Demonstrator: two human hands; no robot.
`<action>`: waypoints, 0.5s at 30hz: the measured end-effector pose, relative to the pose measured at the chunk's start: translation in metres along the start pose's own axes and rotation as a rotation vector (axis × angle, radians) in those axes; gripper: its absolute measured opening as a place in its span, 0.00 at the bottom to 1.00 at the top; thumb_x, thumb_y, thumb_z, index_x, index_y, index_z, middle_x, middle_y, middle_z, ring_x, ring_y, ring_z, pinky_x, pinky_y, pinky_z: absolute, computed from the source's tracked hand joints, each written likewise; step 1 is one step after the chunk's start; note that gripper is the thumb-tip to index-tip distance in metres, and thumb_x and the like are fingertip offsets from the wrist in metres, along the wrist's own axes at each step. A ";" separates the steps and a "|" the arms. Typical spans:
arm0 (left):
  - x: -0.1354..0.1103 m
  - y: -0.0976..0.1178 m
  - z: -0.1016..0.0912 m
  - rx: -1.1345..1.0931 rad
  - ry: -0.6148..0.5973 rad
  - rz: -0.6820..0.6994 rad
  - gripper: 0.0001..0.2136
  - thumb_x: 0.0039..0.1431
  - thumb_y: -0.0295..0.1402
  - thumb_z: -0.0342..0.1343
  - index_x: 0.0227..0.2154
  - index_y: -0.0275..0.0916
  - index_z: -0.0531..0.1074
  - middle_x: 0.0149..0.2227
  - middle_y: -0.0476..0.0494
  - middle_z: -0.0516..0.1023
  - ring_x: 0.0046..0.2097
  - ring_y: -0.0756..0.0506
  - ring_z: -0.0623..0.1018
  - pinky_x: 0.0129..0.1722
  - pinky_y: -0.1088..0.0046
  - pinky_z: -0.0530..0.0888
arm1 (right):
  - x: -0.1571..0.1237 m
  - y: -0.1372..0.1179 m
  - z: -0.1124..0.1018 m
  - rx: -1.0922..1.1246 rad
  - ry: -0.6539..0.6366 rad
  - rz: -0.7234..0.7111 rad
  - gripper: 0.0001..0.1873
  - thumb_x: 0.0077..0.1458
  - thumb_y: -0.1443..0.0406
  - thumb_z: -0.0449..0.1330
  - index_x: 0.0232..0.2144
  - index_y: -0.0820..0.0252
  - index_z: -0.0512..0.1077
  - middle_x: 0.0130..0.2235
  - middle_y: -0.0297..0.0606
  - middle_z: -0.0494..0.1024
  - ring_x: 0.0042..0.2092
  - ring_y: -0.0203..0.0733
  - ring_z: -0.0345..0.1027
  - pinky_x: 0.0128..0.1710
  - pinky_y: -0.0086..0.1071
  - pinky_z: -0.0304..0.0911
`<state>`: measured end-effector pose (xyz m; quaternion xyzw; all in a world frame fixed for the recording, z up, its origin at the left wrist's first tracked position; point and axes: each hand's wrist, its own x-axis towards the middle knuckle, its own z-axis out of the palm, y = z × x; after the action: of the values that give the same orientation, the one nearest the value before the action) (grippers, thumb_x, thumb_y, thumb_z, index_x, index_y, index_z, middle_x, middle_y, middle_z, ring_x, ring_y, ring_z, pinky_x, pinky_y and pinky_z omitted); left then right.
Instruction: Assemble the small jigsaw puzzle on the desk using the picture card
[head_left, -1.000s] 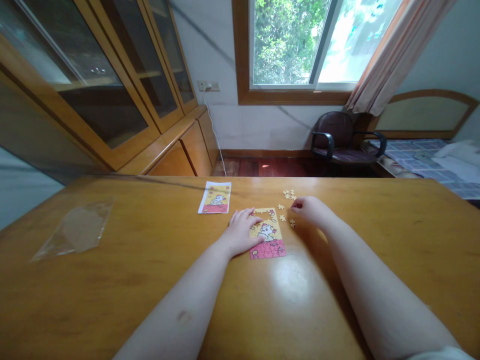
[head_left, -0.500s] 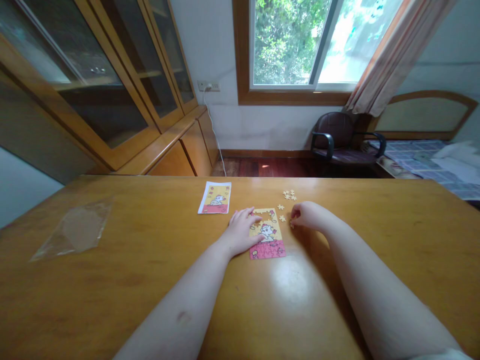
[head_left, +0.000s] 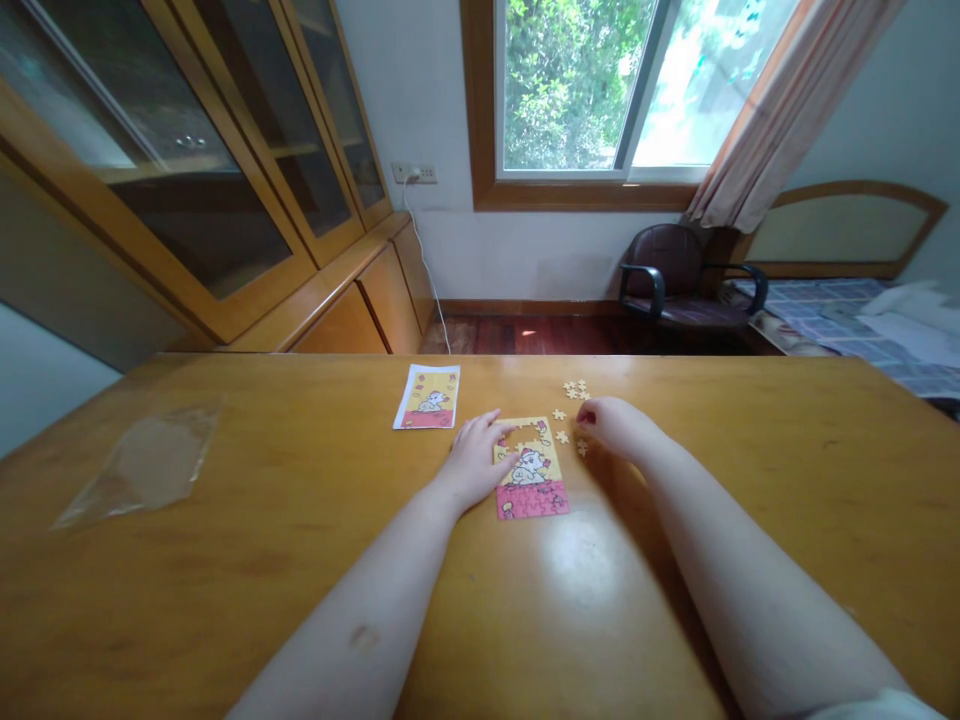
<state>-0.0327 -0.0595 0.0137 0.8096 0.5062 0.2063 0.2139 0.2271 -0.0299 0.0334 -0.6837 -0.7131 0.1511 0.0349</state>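
A jigsaw puzzle [head_left: 534, 495] with a white cartoon animal on yellow and pink lies on the table, with gaps in its upper part. My left hand [head_left: 474, 460] rests over its left edge, fingers spread and open. Right of the puzzle, my right hand [head_left: 615, 425] hovers low with its fingertips pinched together; whatever is between them is hidden. Just below those fingers lies a loose puzzle piece [head_left: 582, 448]. Other loose pieces [head_left: 562, 437] sit between the puzzle and my right hand, and a small cluster of pieces [head_left: 576, 390] lies farther back.
A printed picture card [head_left: 429, 398] with the same design lies behind my left hand. A clear plastic bag [head_left: 146, 460] is flat on the left of the wooden table [head_left: 300, 560]. Beyond the table stand a cabinet [head_left: 315, 250] and an armchair [head_left: 675, 270].
My right hand has lifted slightly away from the nearest loose piece, which now shows fully on the table. My left hand stays on the puzzle. The view has shifted a little.
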 end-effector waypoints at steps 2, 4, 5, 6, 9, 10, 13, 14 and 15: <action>0.000 0.000 0.000 -0.002 0.001 -0.006 0.18 0.56 0.40 0.56 0.49 0.41 0.71 0.60 0.38 0.64 0.61 0.37 0.63 0.61 0.53 0.61 | -0.002 -0.004 0.000 -0.001 0.005 -0.021 0.09 0.50 0.67 0.57 0.33 0.58 0.77 0.36 0.41 0.79 0.36 0.42 0.70 0.33 0.29 0.57; 0.000 0.000 0.000 -0.008 0.009 -0.011 0.18 0.56 0.39 0.55 0.49 0.41 0.71 0.60 0.38 0.64 0.61 0.37 0.63 0.61 0.53 0.61 | -0.004 -0.009 0.001 -0.003 -0.001 -0.036 0.08 0.51 0.66 0.57 0.32 0.58 0.77 0.36 0.40 0.79 0.36 0.41 0.70 0.32 0.29 0.57; 0.000 0.000 0.000 -0.011 0.016 -0.016 0.17 0.57 0.38 0.55 0.49 0.41 0.71 0.60 0.38 0.64 0.61 0.38 0.63 0.61 0.54 0.61 | -0.005 -0.012 0.002 -0.005 -0.009 -0.040 0.08 0.51 0.66 0.57 0.32 0.57 0.77 0.36 0.40 0.79 0.35 0.41 0.70 0.32 0.29 0.57; 0.000 0.001 0.000 -0.012 0.025 -0.023 0.17 0.57 0.37 0.55 0.49 0.41 0.71 0.60 0.38 0.64 0.61 0.38 0.63 0.61 0.54 0.61 | -0.006 -0.013 0.002 -0.006 -0.017 -0.041 0.08 0.51 0.65 0.57 0.31 0.57 0.76 0.35 0.39 0.79 0.35 0.41 0.70 0.31 0.29 0.57; 0.001 0.002 -0.001 -0.018 0.060 -0.049 0.16 0.57 0.35 0.54 0.48 0.40 0.71 0.60 0.37 0.64 0.61 0.38 0.64 0.61 0.54 0.61 | -0.007 -0.014 0.002 -0.020 -0.036 -0.039 0.09 0.52 0.66 0.56 0.32 0.56 0.77 0.36 0.39 0.79 0.36 0.41 0.70 0.31 0.29 0.57; 0.001 0.002 -0.001 -0.021 0.073 -0.057 0.15 0.57 0.34 0.54 0.47 0.39 0.71 0.59 0.37 0.65 0.61 0.39 0.64 0.61 0.55 0.61 | -0.006 -0.013 0.001 -0.028 -0.037 -0.033 0.09 0.51 0.67 0.56 0.32 0.56 0.77 0.37 0.39 0.79 0.36 0.41 0.70 0.32 0.29 0.57; 0.002 0.001 -0.001 -0.029 0.092 -0.074 0.14 0.57 0.32 0.53 0.47 0.40 0.71 0.59 0.38 0.65 0.61 0.39 0.64 0.61 0.55 0.61 | -0.006 -0.008 -0.003 -0.041 -0.045 0.013 0.09 0.49 0.68 0.58 0.33 0.57 0.77 0.36 0.40 0.79 0.36 0.42 0.70 0.32 0.29 0.57; 0.002 0.001 -0.001 -0.031 0.093 -0.075 0.14 0.57 0.32 0.53 0.47 0.40 0.71 0.59 0.38 0.65 0.61 0.39 0.64 0.61 0.55 0.61 | -0.007 -0.006 -0.005 -0.035 -0.067 0.029 0.09 0.47 0.67 0.59 0.33 0.57 0.77 0.35 0.40 0.79 0.35 0.41 0.70 0.31 0.29 0.57; 0.002 0.000 0.000 -0.033 0.092 -0.073 0.14 0.57 0.32 0.52 0.47 0.40 0.71 0.59 0.38 0.65 0.61 0.39 0.64 0.62 0.55 0.61 | -0.007 -0.005 -0.006 -0.021 -0.102 0.039 0.09 0.45 0.67 0.61 0.33 0.57 0.77 0.34 0.39 0.79 0.33 0.41 0.70 0.30 0.29 0.57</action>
<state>-0.0319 -0.0578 0.0146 0.7766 0.5413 0.2438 0.2109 0.2245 -0.0359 0.0416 -0.6892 -0.7021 0.1789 -0.0118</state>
